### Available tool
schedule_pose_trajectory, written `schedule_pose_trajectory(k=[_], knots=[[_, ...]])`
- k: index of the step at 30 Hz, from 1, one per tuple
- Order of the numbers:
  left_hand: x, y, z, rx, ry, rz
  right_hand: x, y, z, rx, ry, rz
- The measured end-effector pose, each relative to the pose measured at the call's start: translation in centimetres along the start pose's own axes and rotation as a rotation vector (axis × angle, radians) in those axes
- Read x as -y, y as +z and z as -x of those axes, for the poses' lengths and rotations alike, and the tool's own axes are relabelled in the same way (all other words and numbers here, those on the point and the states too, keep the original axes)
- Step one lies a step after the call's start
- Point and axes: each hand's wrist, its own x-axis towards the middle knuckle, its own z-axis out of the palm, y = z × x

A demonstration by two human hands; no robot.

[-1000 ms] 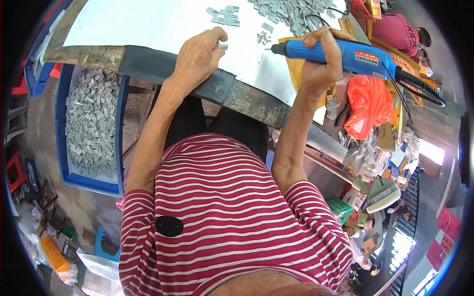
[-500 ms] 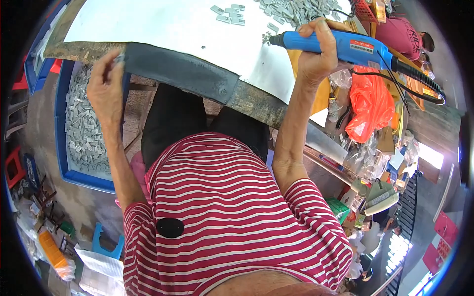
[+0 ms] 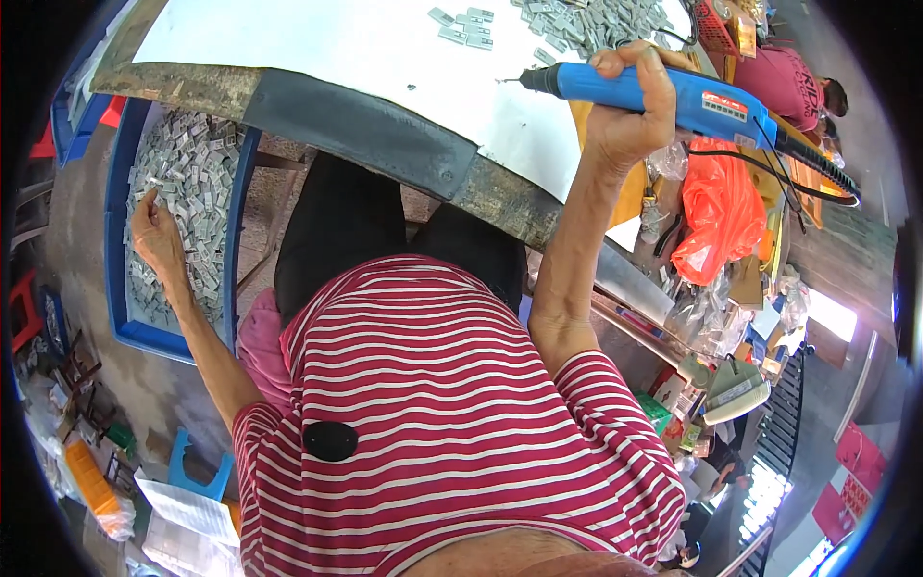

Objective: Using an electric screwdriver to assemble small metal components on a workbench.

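Note:
My right hand is wrapped round a blue electric screwdriver, held sideways over the white sheet on the table. Its black nose and thin bit point left. My left hand is over the blue bin at the left, which holds many small grey rectangular pieces. Its fingers are curled together. A bright small piece shows just beyond the fingertips; whether they touch it I cannot tell. On the sheet lie a small group of grey pieces and a larger heap.
The table's worn front edge runs before my lap, with a dark strip fixed along it. A black cord trails from the screwdriver. An orange-red plastic bag is at the right. Another person is at the far right.
My left hand has moved from the table's edge leftward and down over the bin. My right hand keeps its grip on the screwdriver. The dark specks at the bit no longer show.

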Motion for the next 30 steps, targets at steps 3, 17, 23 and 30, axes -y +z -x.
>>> schedule_pose_trajectory(k=[3, 17, 23, 30], knots=[[-2.7, 1.5, -0.5, -0.026, 0.024, 0.171, 0.3, -0.3, -0.1, 0.016, -0.007, 0.009], [-29.2, 4.4, 2.9, 0.365, 0.696, 0.691, 0.8, -0.2, 0.4, -0.016, 0.048, 0.119], [-32.3, 8.1, 3.8, 0.38, 0.748, 0.586, 1.0, -0.3, 0.7, 0.005, 0.076, 0.074], [-32.3, 9.0, 3.9, 0.385, 0.73, 0.538, 0.9, -0.3, 1.0, 0.003, 0.094, 0.021]])
